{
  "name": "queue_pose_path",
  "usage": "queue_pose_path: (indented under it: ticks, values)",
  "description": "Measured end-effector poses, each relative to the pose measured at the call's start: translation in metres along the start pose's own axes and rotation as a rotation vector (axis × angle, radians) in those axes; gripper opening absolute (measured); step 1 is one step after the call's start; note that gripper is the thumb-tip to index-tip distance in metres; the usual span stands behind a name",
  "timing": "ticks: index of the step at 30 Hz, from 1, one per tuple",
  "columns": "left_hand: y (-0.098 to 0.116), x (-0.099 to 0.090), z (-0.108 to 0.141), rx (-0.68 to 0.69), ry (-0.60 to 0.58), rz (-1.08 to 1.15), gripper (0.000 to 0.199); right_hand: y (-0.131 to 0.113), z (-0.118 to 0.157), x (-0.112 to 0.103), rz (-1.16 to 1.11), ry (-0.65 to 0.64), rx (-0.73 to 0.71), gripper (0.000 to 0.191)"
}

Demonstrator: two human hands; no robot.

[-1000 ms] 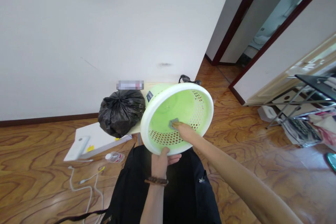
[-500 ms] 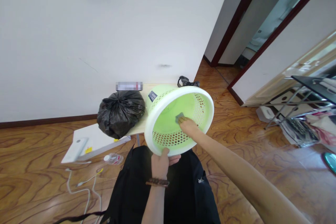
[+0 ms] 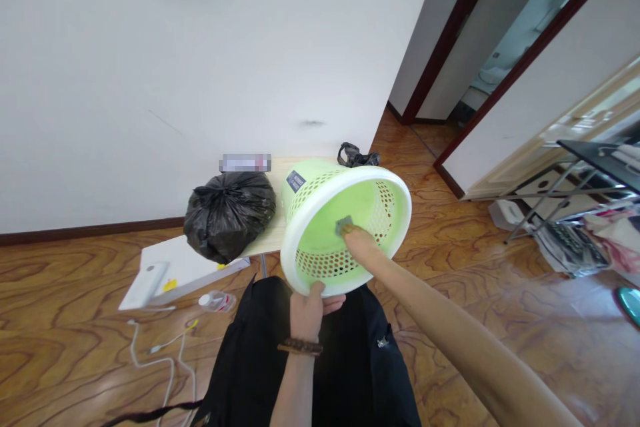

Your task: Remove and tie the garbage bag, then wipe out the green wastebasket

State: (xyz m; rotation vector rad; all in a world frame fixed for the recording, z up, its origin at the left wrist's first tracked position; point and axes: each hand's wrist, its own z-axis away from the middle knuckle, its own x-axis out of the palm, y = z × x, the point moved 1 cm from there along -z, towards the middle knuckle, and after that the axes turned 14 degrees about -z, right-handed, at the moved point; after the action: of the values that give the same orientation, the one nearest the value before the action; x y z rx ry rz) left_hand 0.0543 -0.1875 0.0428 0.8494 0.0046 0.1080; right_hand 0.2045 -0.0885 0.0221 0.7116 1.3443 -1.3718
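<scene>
A pale green plastic basket (image 3: 305, 267) with a perforated wall lies tilted on its side, its round mouth facing me. My left hand (image 3: 309, 312) grips the lower rim, thumb over the edge and fingers beneath. Reaching into the basket, my right hand (image 3: 357, 240) is closed on a small grey cloth (image 3: 343, 224) near the basket's bottom. On the same light wooden table (image 3: 273, 240), a full, knotted black garbage bag (image 3: 230, 213) sits to the left. A crumpled black plastic bag (image 3: 357, 155) lies behind the basket on the right.
A flat box with a blurred face (image 3: 245, 163) stands against the wall. On the floor at left are a white box (image 3: 185, 263), a plastic bottle (image 3: 217, 301) and white cables (image 3: 165, 360). A folding rack (image 3: 570, 180) stands at right, near a doorway.
The basket has shifted slightly to the right and turned a little, its label now showing more. My right hand has moved only slightly with the cloth inside it; my left hand keeps its grip.
</scene>
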Motion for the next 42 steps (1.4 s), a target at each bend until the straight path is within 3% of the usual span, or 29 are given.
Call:
queue_pose_path:
  ticks: [3,6,9,17,19,22,26,29,32,35,39,42]
  values:
    - [-0.003,0.002,-0.004,0.013,-0.016,-0.025,0.030,0.004,-0.010,-0.004,0.047,0.039,0.085,0.046]
    - [-0.009,0.004,-0.008,0.043,-0.020,-0.055,0.028,-0.010,-0.021,0.006,-0.042,-0.039,0.081,0.041]
    - [-0.012,0.003,-0.009,0.040,-0.010,-0.044,0.028,-0.022,-0.029,0.015,-0.067,-0.026,0.065,0.040]
    - [-0.002,0.003,-0.005,-0.015,0.010,0.034,0.034,0.003,-0.034,0.014,0.043,0.154,0.116,0.049]
    - [-0.002,0.005,-0.005,-0.003,-0.001,0.041,0.032,0.000,-0.042,0.013,-0.019,0.124,0.140,0.047]
    - [-0.002,0.008,-0.004,-0.007,-0.013,0.010,0.029,-0.021,-0.055,0.019,-0.183,0.008,0.071,0.042]
    - [0.001,0.011,-0.004,-0.042,-0.004,0.016,0.034,-0.039,-0.059,0.026,-0.368,0.000,-0.106,0.041]
    - [0.003,0.009,-0.006,-0.046,-0.020,0.065,0.037,-0.019,-0.055,0.017,-0.228,-0.044,-0.155,0.044]
    - [0.001,0.008,-0.007,-0.044,-0.031,0.084,0.038,0.006,-0.054,0.004,-0.032,-0.017,0.006,0.048]
    - [-0.005,0.011,-0.008,-0.030,-0.053,0.048,0.033,0.002,-0.054,0.007,-0.048,-0.050,0.059,0.049]
    - [-0.011,0.014,-0.009,-0.002,-0.045,0.027,0.027,-0.025,-0.044,0.022,-0.174,-0.113,-0.122,0.051]
    - [-0.008,0.013,-0.009,-0.025,0.003,0.059,0.029,-0.015,-0.029,0.014,-0.186,-0.120,-0.240,0.054]
